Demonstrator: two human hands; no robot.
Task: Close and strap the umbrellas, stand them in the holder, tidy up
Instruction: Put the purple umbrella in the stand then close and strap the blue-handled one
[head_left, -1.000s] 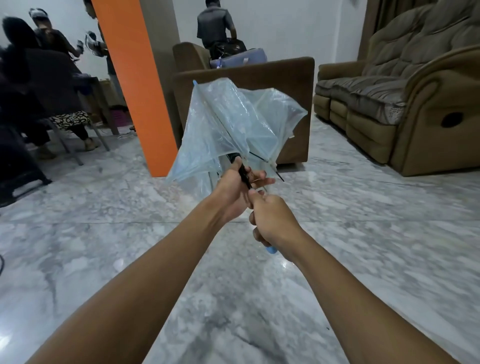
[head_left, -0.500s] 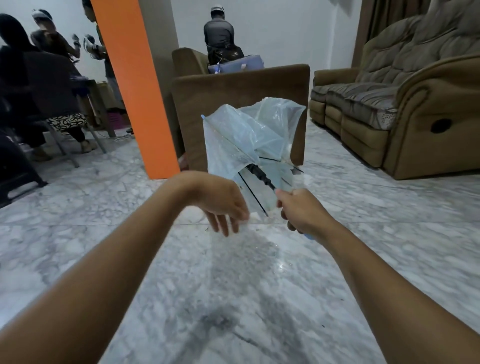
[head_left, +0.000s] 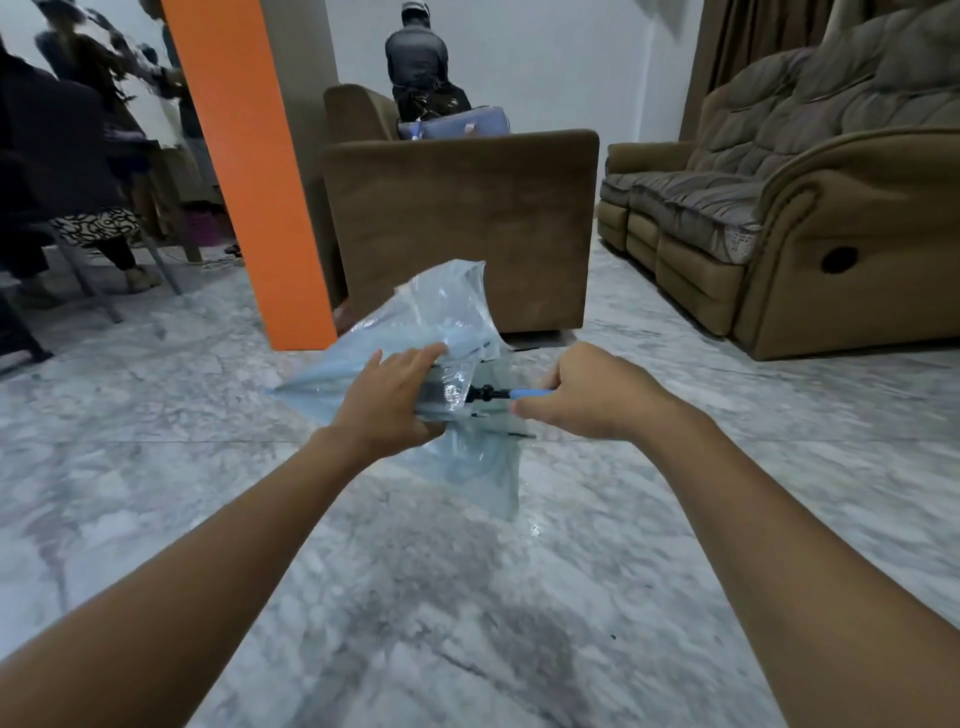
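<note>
Umbrella (head_left: 447, 332), clear plastic with a blue tint, sits mid-frame in the air above the marble floor (head_left: 208, 493), lying roughly sideways, canopy to the left, handle to the right. We have it collapsed but loose, folds billowing up and hanging down, not strapped.

Going left to right: seated people at far left, blurred. Orange pillar (head_left: 249, 171). Our left hand (head_left: 387, 397) wraps around the bunched canopy, fingers curled over the top and pressing the plastic in. Black shaft (head_left: 485, 393) shows between the hands. Our right hand (head_left: 587, 395) is fisted around the blue handle (head_left: 530, 393), only a bit of which sticks out. Brown armchair (head_left: 457, 223) is behind, sofa (head_left: 779, 208) at far right.

Risks, as we judge them: slick plastic could slip out from under the left palm and puff open again; thin ribs could snag or bend if we squeeze unevenly; the loose lower flap could get caught when wrapping.

Hard to tell: strap not visible anywhere, maybe buried in the folds. No holder in view. Other umbrellas not seen. Umbrella tip is lost in the plastic. Right fingers are hidden under the fist.
</note>
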